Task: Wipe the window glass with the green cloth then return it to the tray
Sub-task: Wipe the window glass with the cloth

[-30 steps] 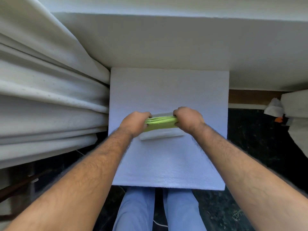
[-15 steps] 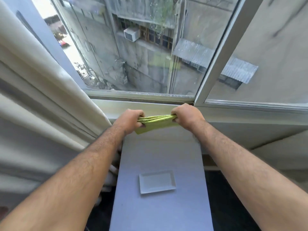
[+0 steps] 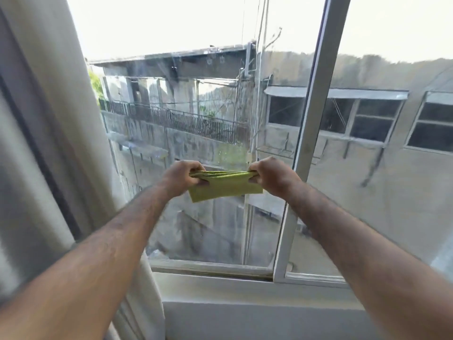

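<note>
The folded green cloth (image 3: 224,186) is stretched between both hands at mid-height in front of the window glass (image 3: 196,133). My left hand (image 3: 182,176) grips its left end and my right hand (image 3: 270,175) grips its right end. The cloth hangs a little below the hands, close to the left pane, just left of the white upright frame bar (image 3: 310,133). I cannot tell whether the cloth touches the glass. The tray is out of view.
A pale curtain (image 3: 49,143) hangs along the left side, next to my left forearm. The white sill (image 3: 245,285) runs below the panes. A second pane (image 3: 392,143) lies right of the frame bar. Buildings show outside.
Both hands lifted the cloth from the tray up past the sill to mid-pane height. My view tilted up from the table to the window; the tray and table dropped out of sight.
</note>
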Demonstrator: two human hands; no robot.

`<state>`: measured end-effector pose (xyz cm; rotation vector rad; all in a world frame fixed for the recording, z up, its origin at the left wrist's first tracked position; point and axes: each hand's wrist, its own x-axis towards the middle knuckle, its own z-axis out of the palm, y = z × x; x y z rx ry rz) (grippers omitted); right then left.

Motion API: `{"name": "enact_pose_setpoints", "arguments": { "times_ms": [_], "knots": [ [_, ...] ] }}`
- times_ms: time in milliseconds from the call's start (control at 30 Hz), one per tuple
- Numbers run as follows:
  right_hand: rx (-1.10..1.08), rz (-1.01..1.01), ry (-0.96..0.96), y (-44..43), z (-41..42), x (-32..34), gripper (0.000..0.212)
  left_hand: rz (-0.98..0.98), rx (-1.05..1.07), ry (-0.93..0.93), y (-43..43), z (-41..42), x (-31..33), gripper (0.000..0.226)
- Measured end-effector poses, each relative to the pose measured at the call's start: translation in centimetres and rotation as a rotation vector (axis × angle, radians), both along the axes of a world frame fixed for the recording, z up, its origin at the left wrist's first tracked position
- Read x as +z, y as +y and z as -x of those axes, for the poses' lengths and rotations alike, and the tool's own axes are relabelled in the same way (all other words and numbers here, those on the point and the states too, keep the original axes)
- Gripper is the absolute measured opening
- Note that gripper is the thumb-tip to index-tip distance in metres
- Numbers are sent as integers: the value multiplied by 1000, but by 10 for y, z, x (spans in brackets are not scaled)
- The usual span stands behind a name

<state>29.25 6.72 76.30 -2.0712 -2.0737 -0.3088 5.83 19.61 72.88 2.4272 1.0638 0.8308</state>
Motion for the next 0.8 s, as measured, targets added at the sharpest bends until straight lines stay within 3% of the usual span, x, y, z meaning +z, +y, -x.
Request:
{"name": "enact_pose_setpoints", "arguments": {
  "times_ms": [200,367,500,633,800],
  "knots": [
    [72,-269,57,-1,9,100,23,-186,82,-275,0,12,113,40],
    [80,-450,218,15,14,153,24,-181,163,-632,6,16,191,46],
    [65,-471,297,33,18,173,18,-328,268,-626,15,11,234,41],
    [56,-443,173,46,14,177,28,-469,207,-503,26,2,264,24],
    [-145,-839,-52,48,-41,180,65,-512,174,-388,56,-20,284,30]
  ]
}}
